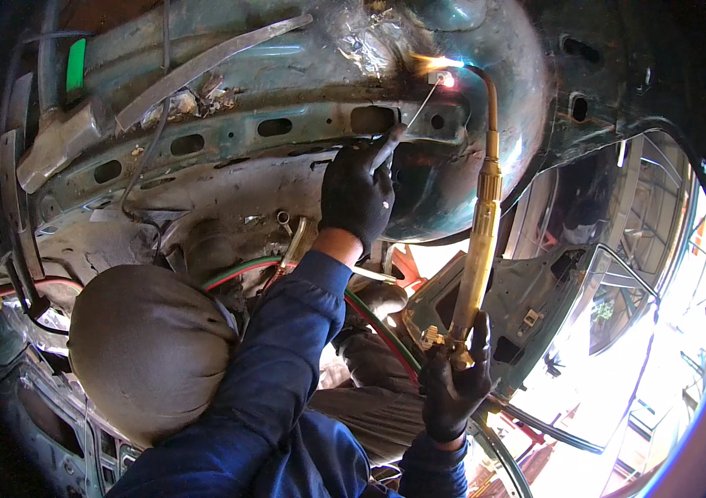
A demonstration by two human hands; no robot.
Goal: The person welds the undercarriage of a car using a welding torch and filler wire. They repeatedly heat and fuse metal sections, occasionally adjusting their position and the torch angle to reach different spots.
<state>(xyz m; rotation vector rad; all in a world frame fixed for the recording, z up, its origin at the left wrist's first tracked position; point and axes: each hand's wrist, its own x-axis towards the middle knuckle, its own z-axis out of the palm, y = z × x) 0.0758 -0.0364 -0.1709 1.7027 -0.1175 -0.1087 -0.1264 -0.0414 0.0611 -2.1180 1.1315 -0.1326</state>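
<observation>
My left hand [359,191], in a black glove, pinches a thin filler rod [423,106] between its fingers. The rod slants up toward a glowing spot [446,80] on the dark green car body panel [286,108]. In my right hand [455,390], also gloved in black, is the valve end of a long brass gas torch [479,249]. The torch stands nearly upright, with its thin neck bent left at the top. From its tip a bright flame [444,63] points left, just above the glowing spot and the rod's end.
A hammer [62,145] and a curved metal strip [212,70] lie at the upper left. Red and green hoses [382,332] run behind my left arm. A rounded dark cloth-covered shape [149,353], apparently a bent knee, fills the lower left. A car door [519,307] stands at right.
</observation>
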